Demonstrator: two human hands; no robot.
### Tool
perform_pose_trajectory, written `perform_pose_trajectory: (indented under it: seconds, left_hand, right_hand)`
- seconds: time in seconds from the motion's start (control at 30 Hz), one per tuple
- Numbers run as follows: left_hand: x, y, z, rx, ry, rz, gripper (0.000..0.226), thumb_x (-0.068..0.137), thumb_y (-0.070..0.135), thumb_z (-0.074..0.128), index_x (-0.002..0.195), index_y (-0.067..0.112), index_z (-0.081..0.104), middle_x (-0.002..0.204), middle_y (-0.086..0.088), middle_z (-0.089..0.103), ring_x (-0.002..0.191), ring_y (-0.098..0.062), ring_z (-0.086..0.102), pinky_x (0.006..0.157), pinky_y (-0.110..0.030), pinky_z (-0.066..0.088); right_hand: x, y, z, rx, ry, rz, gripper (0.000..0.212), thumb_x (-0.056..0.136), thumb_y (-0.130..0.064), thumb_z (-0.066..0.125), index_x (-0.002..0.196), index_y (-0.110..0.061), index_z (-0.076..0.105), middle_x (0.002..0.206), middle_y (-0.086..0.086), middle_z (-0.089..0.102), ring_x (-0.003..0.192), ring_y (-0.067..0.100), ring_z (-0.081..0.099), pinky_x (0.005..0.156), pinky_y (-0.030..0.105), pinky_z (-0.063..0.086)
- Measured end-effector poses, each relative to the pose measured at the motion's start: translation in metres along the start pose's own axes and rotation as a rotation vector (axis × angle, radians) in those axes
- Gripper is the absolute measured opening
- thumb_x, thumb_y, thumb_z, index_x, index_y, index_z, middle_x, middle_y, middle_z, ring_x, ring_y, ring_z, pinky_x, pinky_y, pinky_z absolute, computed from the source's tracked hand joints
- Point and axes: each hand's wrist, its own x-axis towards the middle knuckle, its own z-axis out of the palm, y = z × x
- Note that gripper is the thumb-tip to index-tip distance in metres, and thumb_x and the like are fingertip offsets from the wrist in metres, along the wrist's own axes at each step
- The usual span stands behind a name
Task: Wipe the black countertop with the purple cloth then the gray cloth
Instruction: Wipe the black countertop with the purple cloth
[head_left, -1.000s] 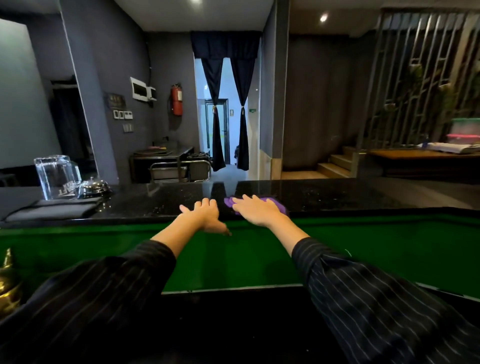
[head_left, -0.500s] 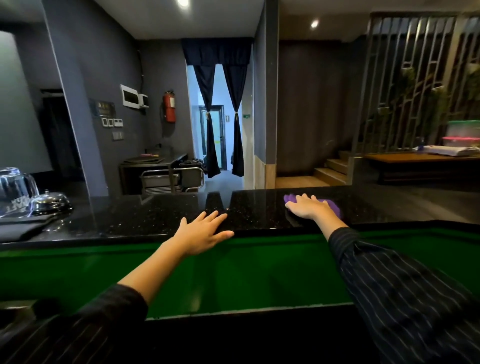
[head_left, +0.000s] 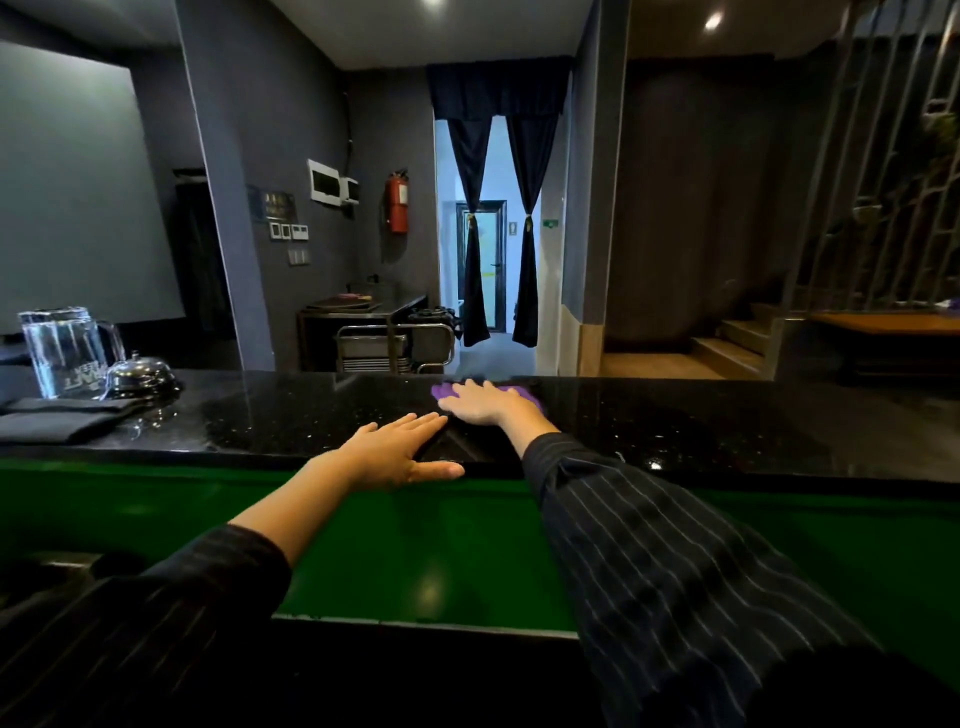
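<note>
The black speckled countertop (head_left: 701, 421) runs across the view above a green panel. My right hand (head_left: 480, 401) lies flat, palm down, pressing the purple cloth (head_left: 525, 391) onto the counter near its far edge; only the cloth's edges show around my fingers. My left hand (head_left: 397, 453) rests flat on the counter's near edge, fingers spread, holding nothing. A folded gray cloth (head_left: 57, 418) lies on the counter at the far left.
A clear glass pitcher (head_left: 62, 353) and a metal call bell (head_left: 139, 375) stand at the counter's left end beside the gray cloth. Beyond the counter are a metal cart (head_left: 395, 343), a curtained doorway and stairs at the right.
My right hand has slid the purple cloth leftward across the counter, back toward my left hand. My left hand has stayed on the near edge. My view has swung left, showing the pitcher fully.
</note>
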Motion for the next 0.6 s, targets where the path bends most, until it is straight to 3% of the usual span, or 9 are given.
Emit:
perform_pose_trajectory:
  seconds: [0.07, 0.17, 0.23, 0.3, 0.4, 0.5, 0.6]
  left_hand:
    - [-0.001, -0.001, -0.005, -0.032, -0.052, -0.002, 0.092, 0.079, 0.076, 0.039, 0.152, 0.033, 0.004, 0.162, 0.006, 0.000, 0.149, -0.013, -0.002, 0.119, -0.049, 0.001]
    - [-0.006, -0.025, -0.012, 0.006, -0.069, -0.018, 0.122, 0.042, 0.102, 0.019, 0.149, 0.045, 0.002, 0.161, 0.007, -0.004, 0.148, -0.015, -0.007, 0.117, -0.055, -0.004]
    - [-0.008, -0.052, -0.009, 0.018, -0.026, -0.050, 0.127, 0.034, 0.104, 0.013, 0.147, 0.048, 0.002, 0.161, 0.009, -0.002, 0.148, -0.014, -0.006, 0.117, -0.057, -0.003]
    - [-0.010, -0.065, -0.003, 0.026, 0.024, -0.045, 0.124, 0.034, 0.105, 0.009, 0.146, 0.051, 0.003, 0.161, 0.011, 0.002, 0.149, -0.013, -0.001, 0.118, -0.056, 0.002]
    - [-0.007, -0.065, 0.003, 0.055, 0.078, -0.027, 0.119, 0.037, 0.103, 0.007, 0.145, 0.053, 0.003, 0.161, 0.012, 0.005, 0.149, -0.013, 0.003, 0.118, -0.053, 0.007]
    - [-0.004, -0.070, 0.008, 0.061, 0.107, -0.020, 0.114, 0.043, 0.101, 0.009, 0.146, 0.052, 0.005, 0.160, 0.012, 0.007, 0.149, -0.013, 0.005, 0.118, -0.053, 0.009]
    - [-0.004, -0.073, 0.008, 0.064, 0.133, -0.011, 0.106, 0.052, 0.097, 0.016, 0.146, 0.050, 0.008, 0.160, 0.011, 0.009, 0.148, -0.013, 0.006, 0.118, -0.052, 0.010]
  right_hand:
    - [-0.008, 0.021, -0.004, 0.014, -0.040, -0.026, 0.069, 0.098, -0.058, 0.026, 0.156, -0.023, 0.010, 0.164, 0.003, 0.002, 0.151, 0.029, 0.001, 0.120, 0.053, 0.002]
    - [-0.021, 0.069, -0.013, 0.032, -0.010, 0.059, 0.072, 0.097, -0.060, 0.028, 0.156, -0.023, 0.012, 0.164, 0.003, 0.004, 0.151, 0.028, 0.003, 0.120, 0.052, 0.004]
    - [-0.026, 0.098, -0.020, 0.041, 0.008, 0.118, 0.071, 0.098, -0.058, 0.026, 0.156, -0.020, 0.011, 0.164, 0.006, 0.004, 0.151, 0.029, 0.002, 0.121, 0.048, 0.003]
    - [-0.025, 0.121, -0.024, 0.038, 0.006, 0.180, 0.068, 0.101, -0.054, 0.024, 0.156, -0.017, 0.010, 0.164, 0.009, 0.004, 0.150, 0.030, 0.002, 0.121, 0.045, 0.003]
    - [-0.003, 0.134, -0.024, 0.003, 0.024, 0.297, 0.081, 0.093, -0.066, 0.025, 0.155, -0.016, 0.012, 0.164, 0.010, 0.005, 0.150, 0.032, 0.003, 0.120, 0.054, 0.005]
    - [0.029, 0.114, -0.021, 0.012, 0.018, 0.406, 0.094, 0.083, -0.078, 0.027, 0.155, -0.017, 0.017, 0.163, 0.011, 0.008, 0.149, 0.034, 0.006, 0.118, 0.056, 0.008]
    - [0.054, 0.071, -0.019, 0.024, 0.001, 0.389, 0.101, 0.076, -0.084, 0.022, 0.155, -0.020, 0.016, 0.163, 0.008, 0.013, 0.148, 0.035, 0.013, 0.118, 0.057, 0.009]
